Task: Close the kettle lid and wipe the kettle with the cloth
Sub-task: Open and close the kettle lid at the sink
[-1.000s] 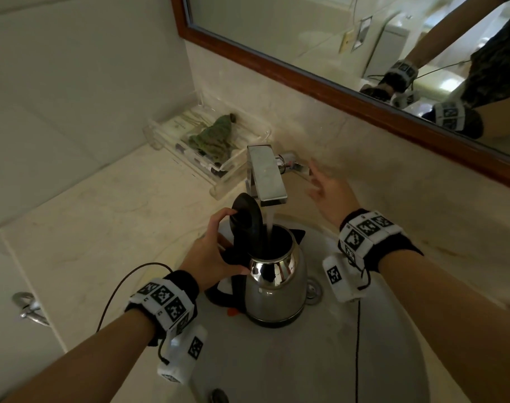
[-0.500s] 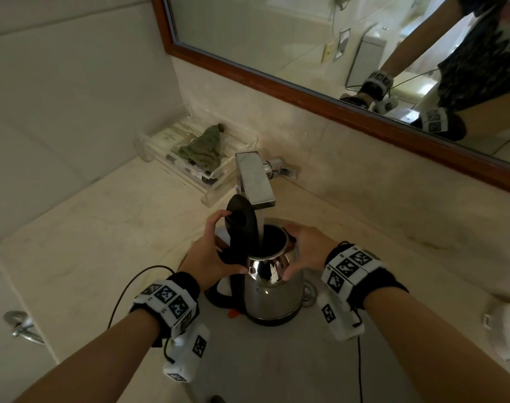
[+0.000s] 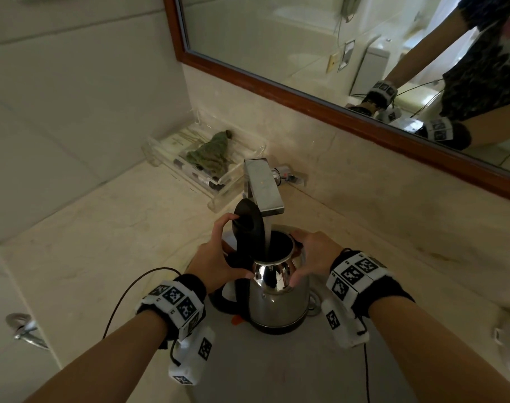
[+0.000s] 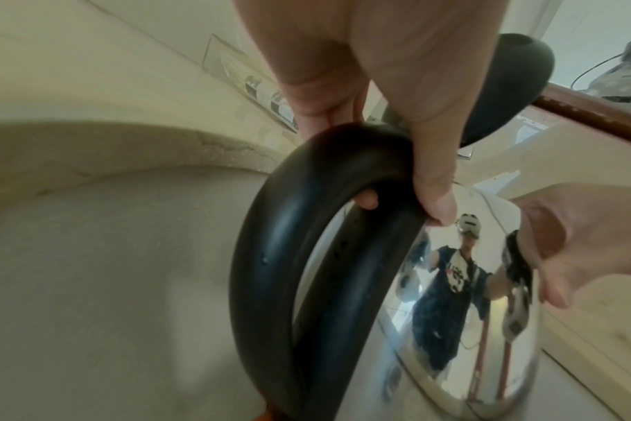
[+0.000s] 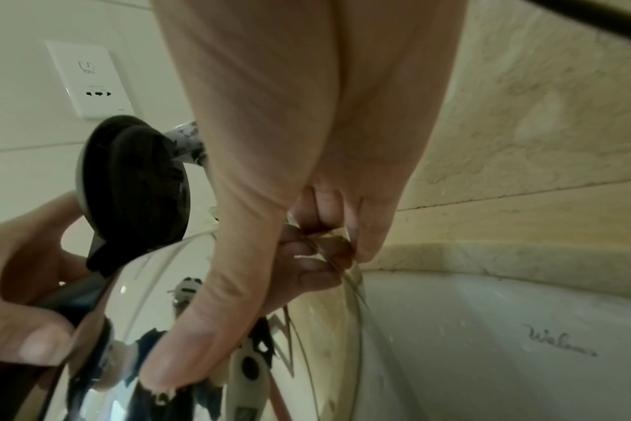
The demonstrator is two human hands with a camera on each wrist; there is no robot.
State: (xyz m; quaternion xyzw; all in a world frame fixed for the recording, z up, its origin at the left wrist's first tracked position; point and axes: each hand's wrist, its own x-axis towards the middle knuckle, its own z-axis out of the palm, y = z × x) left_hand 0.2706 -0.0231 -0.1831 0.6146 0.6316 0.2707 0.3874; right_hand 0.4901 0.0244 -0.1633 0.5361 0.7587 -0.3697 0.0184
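A steel kettle (image 3: 277, 301) stands in the sink under the faucet (image 3: 262, 187), and a thin stream of water falls into its mouth. Its black lid (image 3: 248, 225) stands open and upright. My left hand (image 3: 216, 257) grips the top of the black handle (image 4: 270, 256), with one finger raised against the lid's back. My right hand (image 3: 312, 254) holds the kettle's upper body, fingers curled at the rim and thumb on the steel (image 5: 184, 356). A crumpled green cloth (image 3: 211, 154) lies in a clear tray at the back left, away from both hands.
The clear tray (image 3: 218, 199) sits against the wall left of the faucet. A wood-framed mirror (image 3: 306, 94) runs above the counter. A white object (image 3: 509, 333) lies at the right edge, and a metal ring (image 3: 23, 327) hangs at the left. Grey sink basin (image 3: 277, 367) surrounds the kettle.
My right hand came back from beside the faucet and took hold of the kettle's body. My left hand stayed on the handle, with a finger now up on the lid.
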